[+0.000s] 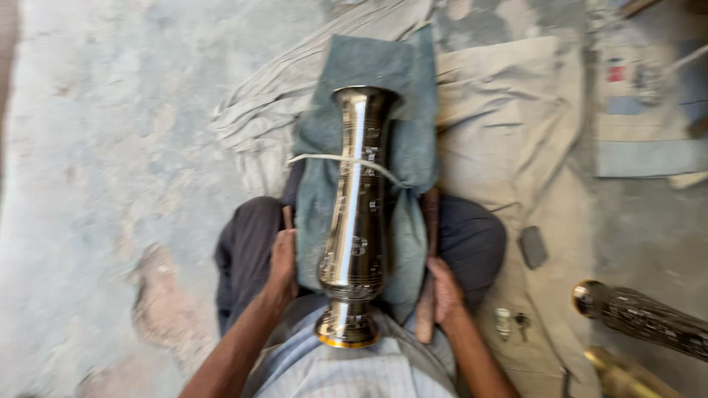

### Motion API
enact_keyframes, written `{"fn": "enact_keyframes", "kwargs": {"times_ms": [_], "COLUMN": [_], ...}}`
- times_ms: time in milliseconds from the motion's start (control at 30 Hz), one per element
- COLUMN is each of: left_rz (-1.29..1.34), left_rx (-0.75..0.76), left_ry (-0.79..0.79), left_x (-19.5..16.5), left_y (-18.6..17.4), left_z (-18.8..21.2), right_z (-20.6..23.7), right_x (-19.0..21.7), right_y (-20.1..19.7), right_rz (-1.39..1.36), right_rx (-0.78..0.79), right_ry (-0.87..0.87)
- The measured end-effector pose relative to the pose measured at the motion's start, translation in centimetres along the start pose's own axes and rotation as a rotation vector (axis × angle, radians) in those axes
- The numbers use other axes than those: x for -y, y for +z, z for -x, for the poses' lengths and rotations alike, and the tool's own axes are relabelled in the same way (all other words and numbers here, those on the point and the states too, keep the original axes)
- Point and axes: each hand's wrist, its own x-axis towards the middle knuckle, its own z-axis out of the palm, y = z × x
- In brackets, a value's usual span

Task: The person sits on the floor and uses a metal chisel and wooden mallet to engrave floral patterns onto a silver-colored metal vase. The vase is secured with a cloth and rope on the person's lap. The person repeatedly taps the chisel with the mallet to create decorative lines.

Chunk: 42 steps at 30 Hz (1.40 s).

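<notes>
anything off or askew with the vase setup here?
Nothing stands out. The metal vase lies straight along the blue-grey cloth on the lap, a white cord across its neck. Left hand and right hand grip the board edges beside it.

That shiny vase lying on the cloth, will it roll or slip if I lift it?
The vase is round and lies on its side, so it would probably roll; the cord across it and the cloth may check that. Its polished metal looks slippery. It looks stiff, probably fairly heavy.
</notes>
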Motion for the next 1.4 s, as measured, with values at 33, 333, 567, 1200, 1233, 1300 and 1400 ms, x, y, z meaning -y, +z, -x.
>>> {"fn": "enact_keyframes", "kwargs": {"times_ms": [33, 333, 567, 1200, 1233, 1300, 1400], "left_rz": [0.022, 0.013, 0.11, -0.252, -0.223, -0.201, -0.155], "left_rx": [0.012, -0.165, -0.15, -0.047, -0.035, -0.013, 0.038], "left_ry": [-0.017, -0.039, 0.239, 0.61, 0.606, 0.639, 0.651], "left_x": [0.2, 8.3, 11.3, 8.7, 8.4, 7.9, 5.9], "left_y": [0.1, -2.5, -3.5, -10.7, -10.7, -10.1, -8.2], "left_z": [0.0, 0.8, -0.2, -1.4, -1.0, 0.0, 0.9], "right_z": [0.2, 2.6, 2.6, 4.8, 5.0, 5.2, 5.2], "right_x": [0.0, -0.8, -0.4, -1.6, -1.1, -0.1, 1.0], "right_y": [0.0, -2.1, -3.9, -6.5, -6.9, -7.8, -9.3], "right_rz": [0.05, 0.009, 0.331, 0.544, 0.495, 0.39, 0.548], "right_rx": [-0.01, 0.225, -0.041, 0.077, 0.014, -0.113, -0.233], "right_ry": [-0.042, -0.008, -0.052, -0.43, -0.4, -0.345, -0.353]}}
